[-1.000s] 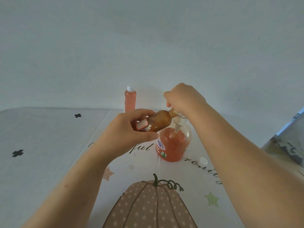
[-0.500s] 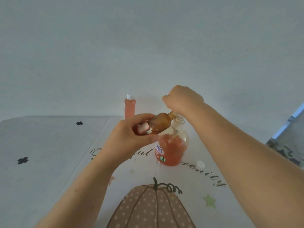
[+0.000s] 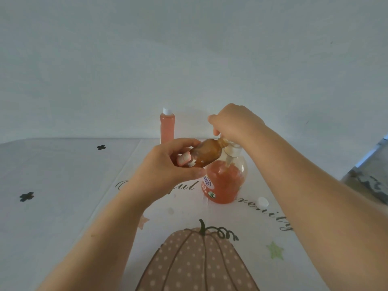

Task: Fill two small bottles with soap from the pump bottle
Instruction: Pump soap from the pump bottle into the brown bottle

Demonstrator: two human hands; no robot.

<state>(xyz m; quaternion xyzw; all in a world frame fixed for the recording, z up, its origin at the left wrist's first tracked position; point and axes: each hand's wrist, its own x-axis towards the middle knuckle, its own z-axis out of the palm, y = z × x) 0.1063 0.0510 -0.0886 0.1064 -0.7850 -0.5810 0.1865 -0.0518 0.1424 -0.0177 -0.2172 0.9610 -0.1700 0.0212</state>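
We see the left hand (image 3: 165,166) raised above the desk (image 3: 63,185), fingers and thumb curled round the lower half of a small brown bottle (image 3: 207,154). The bottle is off the desk and lies well tilted, closer to flat than upright. Its long axis runs from the base, tucked in the left hand at lower left, up to the neck at upper right. The open mouth points up and to the right, and it meets the spout of the pump bottle (image 3: 224,183) just under the right hand (image 3: 235,122).

The right hand sits on top of the pump, its fingers bent down and closed over the pump head, so we cannot see most of that head. The pump bottle stands upright on the desk, round and clear, and holds pink soap to well below its shoulder. The brown bottle hangs just in front of its neck and upper left side.

Farther back, near the wall, a second small bottle (image 3: 167,127) stands upright. It is slim, full of pink soap and has a white cap on. A loose white cap (image 3: 262,202) lies on the desk just right of the pump bottle, apart from it. The cloth on the desk has a dotted pumpkin (image 3: 197,261) printed near us.
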